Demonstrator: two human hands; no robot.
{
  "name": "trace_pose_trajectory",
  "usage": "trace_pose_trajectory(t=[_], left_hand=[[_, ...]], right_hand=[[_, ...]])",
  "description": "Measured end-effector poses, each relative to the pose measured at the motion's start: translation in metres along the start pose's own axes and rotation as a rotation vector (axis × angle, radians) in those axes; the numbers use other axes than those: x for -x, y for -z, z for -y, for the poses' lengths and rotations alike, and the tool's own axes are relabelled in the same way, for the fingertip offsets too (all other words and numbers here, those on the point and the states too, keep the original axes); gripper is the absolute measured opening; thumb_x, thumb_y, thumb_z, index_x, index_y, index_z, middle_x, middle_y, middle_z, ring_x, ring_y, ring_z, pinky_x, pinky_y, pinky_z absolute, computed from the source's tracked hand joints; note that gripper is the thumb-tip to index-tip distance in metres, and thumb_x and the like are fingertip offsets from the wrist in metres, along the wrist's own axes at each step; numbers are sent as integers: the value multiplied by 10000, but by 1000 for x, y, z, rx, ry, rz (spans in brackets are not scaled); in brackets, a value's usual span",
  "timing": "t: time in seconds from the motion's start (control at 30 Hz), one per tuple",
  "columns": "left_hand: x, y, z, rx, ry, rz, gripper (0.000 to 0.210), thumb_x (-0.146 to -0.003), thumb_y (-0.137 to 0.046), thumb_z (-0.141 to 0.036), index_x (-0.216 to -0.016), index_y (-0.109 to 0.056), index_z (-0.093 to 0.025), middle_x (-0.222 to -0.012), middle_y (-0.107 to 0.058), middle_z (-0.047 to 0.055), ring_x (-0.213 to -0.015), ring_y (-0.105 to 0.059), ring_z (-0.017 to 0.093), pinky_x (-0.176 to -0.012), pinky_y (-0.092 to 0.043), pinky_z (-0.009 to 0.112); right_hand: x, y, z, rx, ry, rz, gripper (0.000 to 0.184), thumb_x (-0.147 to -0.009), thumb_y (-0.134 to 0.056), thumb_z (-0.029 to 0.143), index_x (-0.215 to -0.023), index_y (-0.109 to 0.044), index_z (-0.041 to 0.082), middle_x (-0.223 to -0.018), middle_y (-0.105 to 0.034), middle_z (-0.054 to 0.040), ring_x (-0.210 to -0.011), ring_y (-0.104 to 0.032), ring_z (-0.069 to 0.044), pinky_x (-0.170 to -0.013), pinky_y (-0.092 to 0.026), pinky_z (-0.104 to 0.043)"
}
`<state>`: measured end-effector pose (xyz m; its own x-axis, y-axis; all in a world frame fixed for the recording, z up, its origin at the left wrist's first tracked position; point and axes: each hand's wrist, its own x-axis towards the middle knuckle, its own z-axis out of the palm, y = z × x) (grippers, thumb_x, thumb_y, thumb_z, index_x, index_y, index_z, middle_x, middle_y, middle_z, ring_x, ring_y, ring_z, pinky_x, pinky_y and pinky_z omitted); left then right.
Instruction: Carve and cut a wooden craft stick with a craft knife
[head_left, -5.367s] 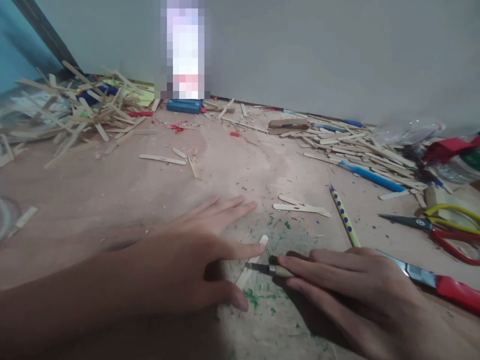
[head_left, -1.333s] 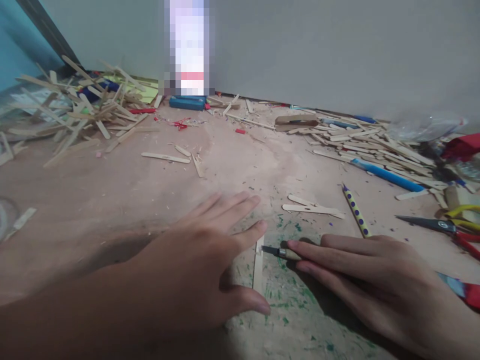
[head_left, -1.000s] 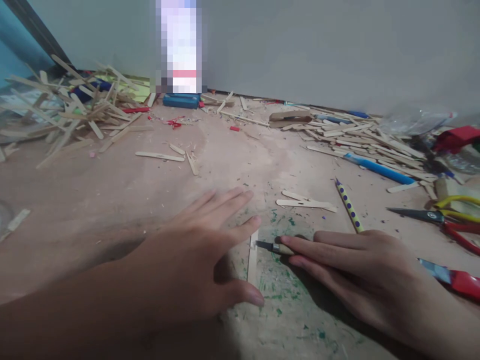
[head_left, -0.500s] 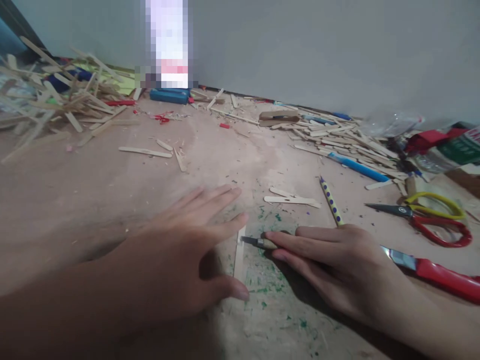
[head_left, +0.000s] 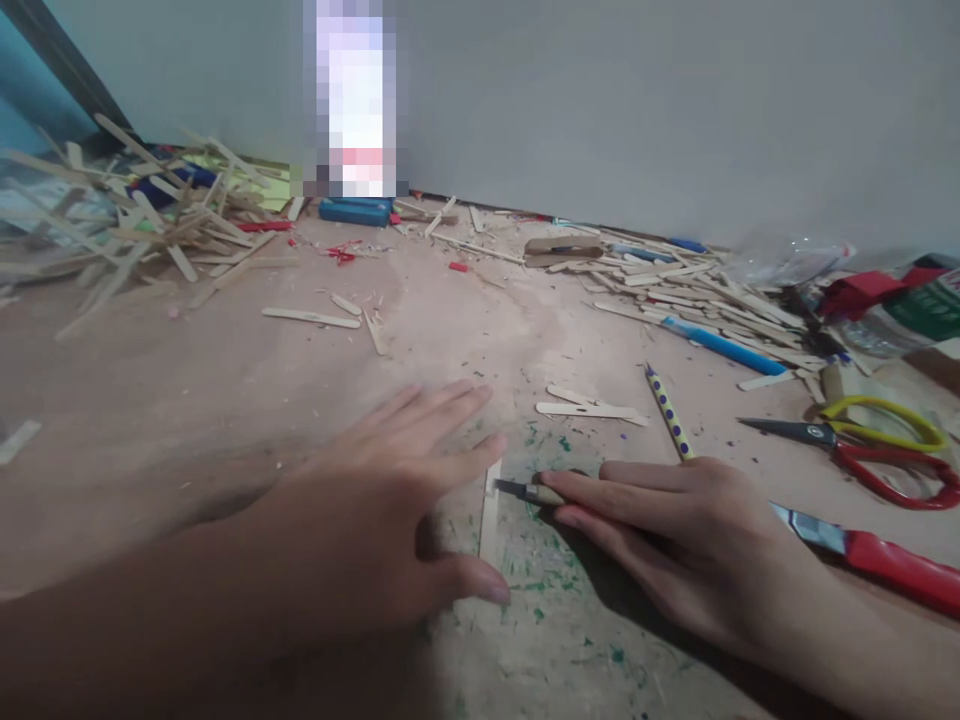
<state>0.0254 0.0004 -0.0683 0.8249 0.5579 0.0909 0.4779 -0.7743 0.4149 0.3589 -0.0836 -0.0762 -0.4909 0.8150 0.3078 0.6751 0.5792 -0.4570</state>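
Observation:
A flat wooden craft stick (head_left: 489,525) lies upright in the view on the table, with a small notch near its far end. My left hand (head_left: 375,510) holds it down, index fingertip at the far end and thumb at the near end, the other fingers stretched out flat. Closed around the handle of a small carving knife (head_left: 517,488) is my right hand (head_left: 697,540). The knife's blade tip touches the stick at the notch. Most of the knife handle is hidden by my fingers. Just beyond the blade lie a few loose craft sticks (head_left: 589,410).
Beyond my right hand are a dotted pencil (head_left: 667,410), scissors (head_left: 892,450) and a red-handled cutting tool (head_left: 892,565). Heaps of craft sticks (head_left: 675,285) lie at back right and back left. A blue box (head_left: 356,211) stands near the wall. Green specks mark the tabletop (head_left: 555,650).
The whole view has shifted slightly, so everything sits a little lower and farther right. Both hands keep nearly the same grip, with the knife tip still at the stick's notch.

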Motion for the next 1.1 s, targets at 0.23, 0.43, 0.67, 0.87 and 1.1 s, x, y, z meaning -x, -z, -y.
trace_pose_trajectory(t=[0.23,0.43,0.67,0.87,1.1], left_hand=[[1,-1,-4,-20,39,-33,1065,-1079,-968,-906,-1898,-724,-270,-2102,-430,202,-1958,-460,516,-1626,-382,740],[3,-10,3,-28,-24,-88,1053,-1081,-960,-910,-1871,-749,-247,-2086,-456,211,-1935,-501,516,-1602,-432,734],[-2,0,-1,-52,-46,-50,1034,-1054,-1037,-829,-1805,-801,-159,-2008,-514,316,-1859,-578,596,-1494,-539,837],[0,-13,2,-6,-44,-151,1076,-987,-1073,-872,-1790,-819,-202,-2014,-549,280,-1873,-581,565,-1548,-498,800],[-4,5,-3,-33,-56,-53,1066,-1013,-1021,-925,-1773,-823,-204,-1937,-657,305,-1789,-677,602,-1483,-577,850]], right_hand=[[-7,3,4,-10,21,-17,350,-1349,-764,508,-1276,-961,228,-755,-741,-23,-610,-688,-184,-556,-477,-298],[-21,5,13,-27,86,-54,618,-1479,-435,430,-1066,-841,214,-755,-735,3,-548,-681,-126,-531,-473,-282],[-22,4,15,-16,85,-62,605,-1481,-425,405,-1048,-807,224,-761,-741,13,-550,-687,-122,-545,-483,-264],[-22,1,15,-34,91,-68,558,-1471,-463,361,-1078,-830,212,-779,-771,8,-573,-716,-125,-566,-506,-256],[-26,13,15,-103,51,-63,607,-1483,-431,436,-1094,-848,226,-864,-868,-6,-631,-822,-121,-584,-590,-225]])
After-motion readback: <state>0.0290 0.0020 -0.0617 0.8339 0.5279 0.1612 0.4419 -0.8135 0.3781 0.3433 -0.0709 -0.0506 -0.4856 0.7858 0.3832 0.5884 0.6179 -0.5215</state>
